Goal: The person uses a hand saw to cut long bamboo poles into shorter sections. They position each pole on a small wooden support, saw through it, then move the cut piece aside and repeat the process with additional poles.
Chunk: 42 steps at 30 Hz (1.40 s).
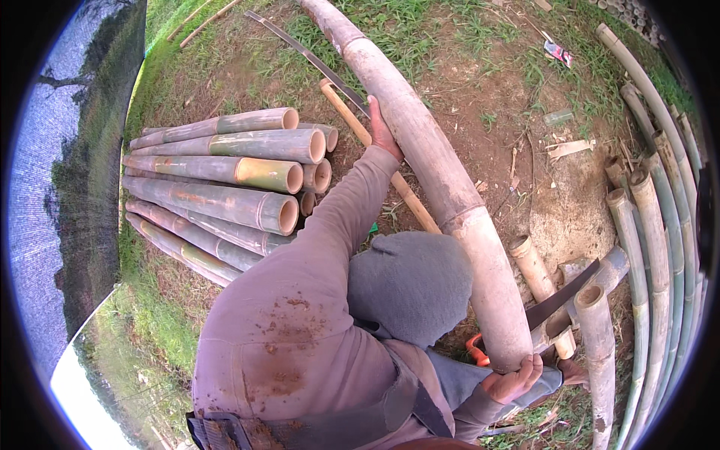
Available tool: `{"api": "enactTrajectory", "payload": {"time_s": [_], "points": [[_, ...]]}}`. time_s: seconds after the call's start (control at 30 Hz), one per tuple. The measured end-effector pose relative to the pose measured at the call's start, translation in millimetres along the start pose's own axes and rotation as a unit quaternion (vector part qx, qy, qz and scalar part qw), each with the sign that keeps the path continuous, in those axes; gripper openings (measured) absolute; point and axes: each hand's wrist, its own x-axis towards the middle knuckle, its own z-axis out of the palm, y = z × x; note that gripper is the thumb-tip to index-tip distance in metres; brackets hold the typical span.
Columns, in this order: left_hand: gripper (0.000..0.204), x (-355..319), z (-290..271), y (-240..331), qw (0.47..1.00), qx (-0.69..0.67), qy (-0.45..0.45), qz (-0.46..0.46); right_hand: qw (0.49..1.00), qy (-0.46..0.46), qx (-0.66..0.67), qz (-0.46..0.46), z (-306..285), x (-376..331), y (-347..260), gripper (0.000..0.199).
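A thick, pale brown bamboo pole (pixel 409 112) runs from the top of the view down to the lower right. My left hand (pixel 384 133) grips its left side partway up, thumb pointing away from me. Around the pole's near end, the fingers of my right hand (pixel 516 379) are curled. Under that end, the orange handle (pixel 475 349) of a saw shows on one side and its dark blade (pixel 562 296) on the other. Crossed bamboo pieces (pixel 534 262) lie beside the blade. A thinner bamboo stick (pixel 412 199) passes beneath my left forearm.
Cut bamboo lengths (pixel 255 172) are stacked at the left, open ends toward me. Long poles (pixel 664 195) stand in a bundle along the right. A thin metal strip (pixel 307 54) lies on grass near the top. Wood scraps (pixel 570 148) and a small wrapper (pixel 557 52) litter the dirt.
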Motion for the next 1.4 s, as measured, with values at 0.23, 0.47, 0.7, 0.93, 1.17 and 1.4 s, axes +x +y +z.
{"api": "enactTrajectory", "payload": {"time_s": [0.23,0.47,0.7,0.93,1.17,1.4], "points": [[0.086,-31,2,-21,0.997,0.000,0.046,-0.062,0.972,0.121,-0.188,-0.079,-8,38,49,0.046],[0.089,-100,31,-43,0.989,-0.017,0.075,-0.124,0.949,0.085,-0.259,-0.162,-104,166,72,0.040],[0.094,-140,57,21,0.996,-0.059,0.056,-0.038,0.964,0.002,-0.184,-0.194,-76,223,24,0.035],[0.085,-173,75,122,0.990,-0.081,0.079,0.089,0.963,-0.169,-0.110,-0.179,38,225,-44,0.018],[0.072,-200,17,273,0.975,-0.065,0.123,0.172,0.907,-0.304,-0.111,-0.270,186,118,-106,0.021],[0.079,-241,-89,396,0.712,0.203,0.423,0.522,0.811,-0.573,-0.073,-0.091,301,-159,-99,0.025]]}}
